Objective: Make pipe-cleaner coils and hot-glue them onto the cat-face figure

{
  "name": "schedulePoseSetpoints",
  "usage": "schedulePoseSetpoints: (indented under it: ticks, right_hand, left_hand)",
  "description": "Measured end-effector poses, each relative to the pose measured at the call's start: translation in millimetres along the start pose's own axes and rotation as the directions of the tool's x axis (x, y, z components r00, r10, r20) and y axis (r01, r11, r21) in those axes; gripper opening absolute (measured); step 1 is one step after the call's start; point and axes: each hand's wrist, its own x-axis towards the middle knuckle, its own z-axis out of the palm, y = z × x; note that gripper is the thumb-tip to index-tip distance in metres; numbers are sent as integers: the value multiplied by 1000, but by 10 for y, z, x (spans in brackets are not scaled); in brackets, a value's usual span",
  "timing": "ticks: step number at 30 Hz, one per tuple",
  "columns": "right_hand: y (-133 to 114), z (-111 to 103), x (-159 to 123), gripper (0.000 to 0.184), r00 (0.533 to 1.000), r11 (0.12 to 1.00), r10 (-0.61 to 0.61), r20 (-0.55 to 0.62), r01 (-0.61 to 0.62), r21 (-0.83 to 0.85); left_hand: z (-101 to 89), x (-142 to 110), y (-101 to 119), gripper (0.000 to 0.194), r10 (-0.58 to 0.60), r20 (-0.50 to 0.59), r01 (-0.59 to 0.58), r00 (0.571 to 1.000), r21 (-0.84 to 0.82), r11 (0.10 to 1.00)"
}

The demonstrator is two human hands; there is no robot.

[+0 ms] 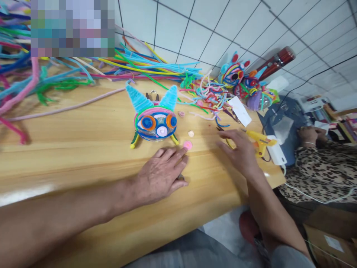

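My left hand (pixel 164 171) lies flat on the table, fingers stretched out, a fingertip touching a pink coiled disc (pixel 187 145). Just beyond it stands a colourful pipe-cleaner animal figure (pixel 156 123) with tall light-blue ears, round orange-and-blue eyes and a white spiral nose. A smaller pale disc (pixel 190 133) and a small pink coil (pixel 181 114) lie to the figure's right. My right hand (pixel 241 152) hovers with fingers apart above a dark-tipped, yellow-handled tool (pixel 229 143), partly hidden by the hand. Close by on the right is a yellow glue gun (pixel 260 143).
Loose pipe cleaners (pixel 156 69) pile up along the tiled wall, with cut scraps (pixel 212 93) at the back right. More finished figures (pixel 234 74), a red flask (pixel 279 59) and a white card (pixel 240 111) are there. Another person in a leopard-print garment (pixel 320 171) sits at right.
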Motion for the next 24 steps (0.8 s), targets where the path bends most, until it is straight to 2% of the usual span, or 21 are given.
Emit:
schedulePoseSetpoints:
  ticks: [3,7,14,19,24]
  right_hand:
    - [-185,262,360,23,979,984,-165,117,154,93]
    - [-261,427,524,19,953,969,-239,187,222,108]
    - [-289,498,526,17,954,965,-248,168,228,130]
    - [-286,555,540,13,956,966,-256,142,247,83]
    - [-304,420,494,10,956,958,-263,127,244,148]
  left_hand:
    - [9,-3,-1,61,6,-23,-6,1000,0,1000]
    - [30,-3,-6,62,2,-32,-2,999,0,1000]
    - [45,-2,0,63,-6,-49,7,999,7,1000]
    - [43,-1,0,62,-6,-49,5,999,-7,1000]
    - [30,-2,-3,60,-9,-31,9,999,-15,1000]
